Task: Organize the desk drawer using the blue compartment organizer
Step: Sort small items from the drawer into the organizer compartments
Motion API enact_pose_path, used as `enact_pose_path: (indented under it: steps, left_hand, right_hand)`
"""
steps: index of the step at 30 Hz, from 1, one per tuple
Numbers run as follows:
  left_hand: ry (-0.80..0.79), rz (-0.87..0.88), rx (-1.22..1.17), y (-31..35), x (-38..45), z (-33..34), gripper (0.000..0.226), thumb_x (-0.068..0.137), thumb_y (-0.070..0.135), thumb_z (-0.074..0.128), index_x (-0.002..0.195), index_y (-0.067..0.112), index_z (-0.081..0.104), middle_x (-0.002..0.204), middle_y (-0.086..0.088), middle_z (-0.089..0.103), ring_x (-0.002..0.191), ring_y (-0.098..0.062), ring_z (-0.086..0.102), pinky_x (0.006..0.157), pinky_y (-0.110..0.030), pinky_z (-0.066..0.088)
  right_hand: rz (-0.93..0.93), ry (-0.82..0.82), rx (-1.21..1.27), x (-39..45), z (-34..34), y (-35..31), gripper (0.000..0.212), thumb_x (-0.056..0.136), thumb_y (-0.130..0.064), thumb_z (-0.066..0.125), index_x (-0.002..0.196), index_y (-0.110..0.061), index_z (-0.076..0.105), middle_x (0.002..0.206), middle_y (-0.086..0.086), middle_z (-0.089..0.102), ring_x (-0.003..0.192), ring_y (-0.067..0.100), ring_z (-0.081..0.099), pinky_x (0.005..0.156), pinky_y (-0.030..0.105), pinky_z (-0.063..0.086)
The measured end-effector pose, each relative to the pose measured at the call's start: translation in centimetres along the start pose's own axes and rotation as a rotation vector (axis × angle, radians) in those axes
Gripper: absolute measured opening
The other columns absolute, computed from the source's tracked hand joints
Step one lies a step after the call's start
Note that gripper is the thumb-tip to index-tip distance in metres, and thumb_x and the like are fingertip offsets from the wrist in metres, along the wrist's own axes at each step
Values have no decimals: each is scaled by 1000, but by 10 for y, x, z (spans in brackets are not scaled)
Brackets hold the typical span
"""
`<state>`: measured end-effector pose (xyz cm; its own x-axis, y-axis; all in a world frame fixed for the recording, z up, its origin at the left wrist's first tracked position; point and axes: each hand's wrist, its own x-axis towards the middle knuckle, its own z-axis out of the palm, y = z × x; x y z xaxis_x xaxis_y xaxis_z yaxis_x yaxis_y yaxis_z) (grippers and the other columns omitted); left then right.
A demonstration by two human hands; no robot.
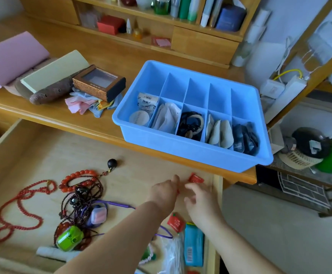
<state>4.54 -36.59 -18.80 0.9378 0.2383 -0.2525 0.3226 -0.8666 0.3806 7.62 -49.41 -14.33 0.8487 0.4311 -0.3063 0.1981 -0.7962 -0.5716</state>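
Both hands reach into the open drawer [42, 147] near its right wall. Left hand [164, 191]: fingers curled down onto something red, only a sliver showing at the fingertips; cannot tell whether it is held. Right hand [199, 202]: fingers loosely spread, nothing seen in it. Red packet [195, 178] lies just beyond both hands; its print is too blurred to read. Behind the hands, a second red packet [176, 222] and a blue pack [193, 244] with a barcode, text illegible. Beads [78, 186] and a green case [69, 238] lie well to the left of the left hand. Organizer [192, 151] sits on the wooden desk [94, 119] beyond the hands, front row filled; a tissue pack [147, 101] there carries print, unreadable. Forearms hide part of the drawer floor. Shelves [161, 26] stand at the back.
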Motion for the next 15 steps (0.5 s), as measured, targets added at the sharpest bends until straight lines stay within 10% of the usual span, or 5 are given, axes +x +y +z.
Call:
enact_pose_path:
  steps: [7,15]
  left_hand:
    - [66,-346,-1233,-58,-79,-39,32,92,-9,42,113,13,52,77,-6,70,50,-14,60,47,-25,51]
    - [162,-524,-1720,-95,-118,-50,29,96,-7,33,110,7,55,68,-7,64,50,-18,52,43,-26,44]
  right_hand:
    - [190,15,-279,57,-15,-20,25,96,-20,44,119,-18,54,115,6,59,111,29,57,91,40,48]
    - [177,-175,-435,63,-19,-29,21,94,-19,51,109,-15,65,109,8,67,91,25,63,63,23,42]
